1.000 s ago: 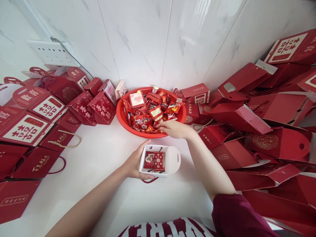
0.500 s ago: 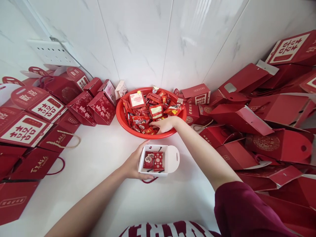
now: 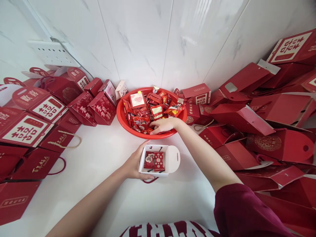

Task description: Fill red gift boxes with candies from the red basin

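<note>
My left hand [image 3: 135,164] grips a small white-lined candy box [image 3: 170,154] from its left side, over the white table. Its rounded flap is folded out to the right. Two red wrapped candies [image 3: 154,161] lie side by side inside, and a dark red cord [image 3: 150,180] shows below the box. Beyond it, my right hand [image 3: 163,125] reaches into a red plastic basin [image 3: 128,130] filled with wrapped candies [image 3: 140,122]. Its thumb and fingers are apart, resting among the wrappers at the near right side; some fingertips are hidden.
Red gift boxes [image 3: 31,131] with cord handles stand in rows on the left. Many more red boxes [image 3: 247,118] are piled on the right. A marbled tile wall [image 3: 140,42] rises behind the basin, with a socket strip [image 3: 53,54] and cable at the left.
My right hand has lifted slightly among the candies, its thumb shifting a little. My left hand and the box stay in place.
</note>
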`<action>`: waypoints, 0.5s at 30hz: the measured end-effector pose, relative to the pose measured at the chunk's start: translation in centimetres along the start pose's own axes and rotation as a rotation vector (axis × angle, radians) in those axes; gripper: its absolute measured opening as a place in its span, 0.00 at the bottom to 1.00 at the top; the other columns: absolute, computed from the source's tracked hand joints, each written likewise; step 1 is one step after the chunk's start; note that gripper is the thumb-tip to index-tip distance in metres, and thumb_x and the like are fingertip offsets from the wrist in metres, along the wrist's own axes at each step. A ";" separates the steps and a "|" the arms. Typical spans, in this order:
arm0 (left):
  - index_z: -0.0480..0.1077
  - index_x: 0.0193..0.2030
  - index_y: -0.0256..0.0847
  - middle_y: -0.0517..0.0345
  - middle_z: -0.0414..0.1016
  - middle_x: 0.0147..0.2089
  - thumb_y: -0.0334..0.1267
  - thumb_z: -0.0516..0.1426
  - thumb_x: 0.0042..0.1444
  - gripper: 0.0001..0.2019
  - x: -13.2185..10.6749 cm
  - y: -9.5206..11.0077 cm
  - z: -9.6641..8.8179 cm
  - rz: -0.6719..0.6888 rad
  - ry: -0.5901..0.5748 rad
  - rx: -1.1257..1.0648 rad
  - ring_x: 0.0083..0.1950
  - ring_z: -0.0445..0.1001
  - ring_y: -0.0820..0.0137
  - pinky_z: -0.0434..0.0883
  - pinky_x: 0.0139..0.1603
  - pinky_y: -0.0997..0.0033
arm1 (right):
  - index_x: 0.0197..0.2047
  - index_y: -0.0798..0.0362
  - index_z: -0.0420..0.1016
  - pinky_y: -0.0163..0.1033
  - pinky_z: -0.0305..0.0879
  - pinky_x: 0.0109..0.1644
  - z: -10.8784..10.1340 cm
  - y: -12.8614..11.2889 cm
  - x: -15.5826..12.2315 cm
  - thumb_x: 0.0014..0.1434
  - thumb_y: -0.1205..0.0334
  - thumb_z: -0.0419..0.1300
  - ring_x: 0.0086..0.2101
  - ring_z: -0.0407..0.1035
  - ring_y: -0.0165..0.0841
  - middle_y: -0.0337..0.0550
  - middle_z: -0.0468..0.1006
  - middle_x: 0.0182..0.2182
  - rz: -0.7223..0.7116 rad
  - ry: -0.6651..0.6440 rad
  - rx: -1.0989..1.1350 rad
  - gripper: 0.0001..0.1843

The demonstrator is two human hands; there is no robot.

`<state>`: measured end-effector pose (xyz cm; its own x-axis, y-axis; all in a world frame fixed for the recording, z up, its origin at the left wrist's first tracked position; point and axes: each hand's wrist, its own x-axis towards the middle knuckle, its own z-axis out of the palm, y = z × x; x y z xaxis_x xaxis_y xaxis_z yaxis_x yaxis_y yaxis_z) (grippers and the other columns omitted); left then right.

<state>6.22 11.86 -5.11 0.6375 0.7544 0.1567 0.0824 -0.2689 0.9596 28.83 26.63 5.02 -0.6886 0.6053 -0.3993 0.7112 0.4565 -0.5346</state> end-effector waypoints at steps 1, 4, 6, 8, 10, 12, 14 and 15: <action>0.36 0.75 0.51 0.41 0.60 0.69 0.44 0.74 0.37 0.65 0.0 0.0 0.0 -0.003 0.000 0.002 0.67 0.65 0.44 0.64 0.65 0.41 | 0.62 0.54 0.72 0.44 0.69 0.52 0.0 0.0 -0.2 0.56 0.43 0.63 0.49 0.75 0.47 0.51 0.79 0.53 -0.016 0.007 0.010 0.35; 0.36 0.75 0.52 0.42 0.61 0.68 0.44 0.74 0.37 0.65 0.0 -0.1 0.0 -0.008 0.000 0.016 0.67 0.65 0.44 0.63 0.65 0.41 | 0.63 0.55 0.70 0.43 0.65 0.58 0.3 0.4 -0.5 0.55 0.52 0.66 0.55 0.71 0.45 0.51 0.74 0.59 -0.071 0.070 0.041 0.34; 0.35 0.75 0.52 0.42 0.62 0.68 0.45 0.74 0.36 0.66 -0.1 -0.1 -0.1 -0.013 0.000 0.032 0.67 0.65 0.44 0.63 0.66 0.41 | 0.60 0.56 0.72 0.44 0.64 0.59 0.5 0.7 -0.5 0.53 0.58 0.68 0.55 0.70 0.45 0.52 0.74 0.58 -0.114 0.143 0.124 0.32; 0.35 0.75 0.52 0.43 0.62 0.68 0.45 0.74 0.35 0.67 -0.1 -0.2 -0.1 -0.018 0.001 0.044 0.67 0.64 0.44 0.62 0.66 0.42 | 0.57 0.57 0.73 0.45 0.66 0.57 0.7 1.1 -0.4 0.53 0.63 0.67 0.49 0.73 0.42 0.51 0.78 0.52 -0.157 0.216 0.243 0.28; 0.34 0.75 0.52 0.42 0.61 0.68 0.45 0.74 0.35 0.68 -0.1 -0.2 -0.1 -0.021 0.000 0.041 0.67 0.64 0.43 0.62 0.66 0.43 | 0.53 0.56 0.74 0.44 0.69 0.53 0.8 1.5 -0.2 0.53 0.66 0.65 0.44 0.75 0.38 0.46 0.80 0.45 -0.203 0.283 0.366 0.23; 0.34 0.75 0.52 0.42 0.61 0.69 0.45 0.74 0.35 0.67 0.0 -0.2 -0.1 -0.025 -0.010 0.023 0.67 0.64 0.44 0.62 0.66 0.43 | 0.49 0.55 0.74 0.42 0.70 0.52 0.9 1.7 -0.1 0.53 0.66 0.65 0.41 0.75 0.36 0.42 0.80 0.41 -0.238 0.331 0.445 0.19; 0.34 0.75 0.52 0.42 0.61 0.69 0.45 0.74 0.36 0.66 0.0 -0.2 0.0 -0.023 -0.021 0.006 0.67 0.65 0.44 0.62 0.66 0.42 | 0.46 0.54 0.74 0.41 0.71 0.50 0.9 1.8 -0.1 0.52 0.65 0.66 0.40 0.75 0.35 0.40 0.79 0.39 -0.255 0.366 0.498 0.17; 0.34 0.75 0.52 0.42 0.61 0.68 0.45 0.74 0.37 0.66 0.0 -0.1 0.0 -0.018 -0.024 0.000 0.67 0.65 0.44 0.62 0.66 0.42 | 0.46 0.54 0.74 0.41 0.72 0.49 1.0 1.8 -0.1 0.52 0.64 0.65 0.39 0.75 0.34 0.39 0.79 0.39 -0.257 0.376 0.511 0.17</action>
<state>6.19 11.91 -5.20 0.6538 0.7448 0.1335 0.0941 -0.2551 0.9623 30.10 26.74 3.36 -0.6650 0.7464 0.0244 0.3116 0.3070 -0.8992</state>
